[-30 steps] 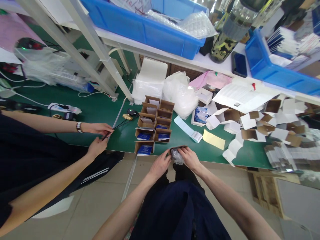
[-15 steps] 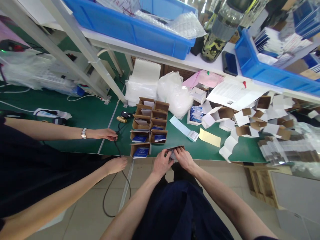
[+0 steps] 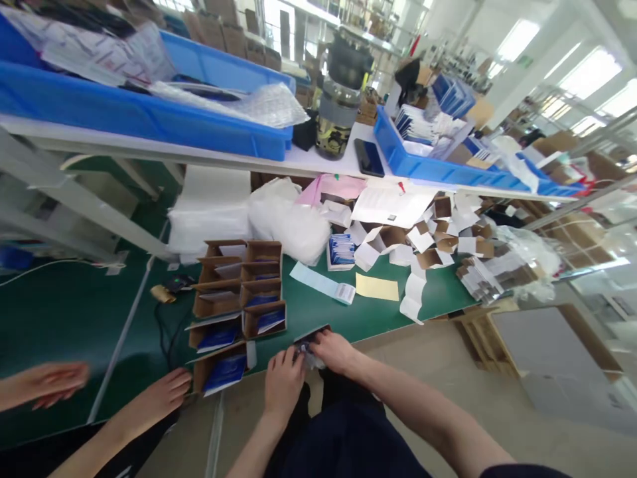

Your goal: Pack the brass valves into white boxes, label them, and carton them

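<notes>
At the table's front edge, my left hand [image 3: 284, 382] and my right hand [image 3: 334, 350] meet around a crinkled clear plastic bag [image 3: 313, 360]. The fingers of both are curled onto it, and what the bag contains is hidden. Just behind the fingers shows the dark edge of an open small box [image 3: 313, 332], partly covered by the hands. To the left stand two rows of open brown cartons [image 3: 213, 302], several with blue booklets [image 3: 226, 373] inside.
A co-worker's hands [image 3: 159, 398] are at the left, near a black cable [image 3: 166, 332]. Behind lie a pale blue strip [image 3: 318, 282], a yellow slip [image 3: 377, 287], folded white boxes [image 3: 391, 242] and bubble bags [image 3: 291, 226]. A shelf above carries blue bins [image 3: 223, 133], a bottle [image 3: 338, 106] and a phone [image 3: 369, 158].
My view has swung up and to the right. Both my hands stay at the plastic bag. One co-worker's hand has come away from the cable; the other is now beside the front carton.
</notes>
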Demonstrator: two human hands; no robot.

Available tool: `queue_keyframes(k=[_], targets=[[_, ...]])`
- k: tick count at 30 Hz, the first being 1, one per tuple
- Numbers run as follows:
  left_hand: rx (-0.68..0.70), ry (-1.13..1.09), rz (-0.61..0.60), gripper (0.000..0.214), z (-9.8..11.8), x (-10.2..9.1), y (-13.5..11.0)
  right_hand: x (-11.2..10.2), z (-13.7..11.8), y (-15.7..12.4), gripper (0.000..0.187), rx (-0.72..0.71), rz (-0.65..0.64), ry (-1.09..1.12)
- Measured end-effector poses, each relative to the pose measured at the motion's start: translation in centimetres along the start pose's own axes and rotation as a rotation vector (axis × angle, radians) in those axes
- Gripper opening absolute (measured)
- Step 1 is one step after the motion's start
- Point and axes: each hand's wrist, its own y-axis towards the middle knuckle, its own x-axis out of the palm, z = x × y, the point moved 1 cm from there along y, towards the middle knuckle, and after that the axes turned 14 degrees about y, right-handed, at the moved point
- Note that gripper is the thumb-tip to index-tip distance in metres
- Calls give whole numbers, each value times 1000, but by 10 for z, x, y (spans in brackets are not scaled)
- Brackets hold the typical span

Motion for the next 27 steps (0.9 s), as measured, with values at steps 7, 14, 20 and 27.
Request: queue_keyframes(k=[7, 14, 20, 27], targets=[[155, 147, -63, 34, 20, -13, 13, 21, 5, 20, 25, 98, -33, 21], [255, 241, -144, 34, 40, -4, 29, 27, 8, 36, 27, 132, -43, 91], [279, 246, -200, 38, 32, 4, 47, 32, 15, 28, 26, 86, -32, 101], [188, 227, -232, 36, 36, 14, 58, 27, 27, 4, 13, 22, 125, 186]])
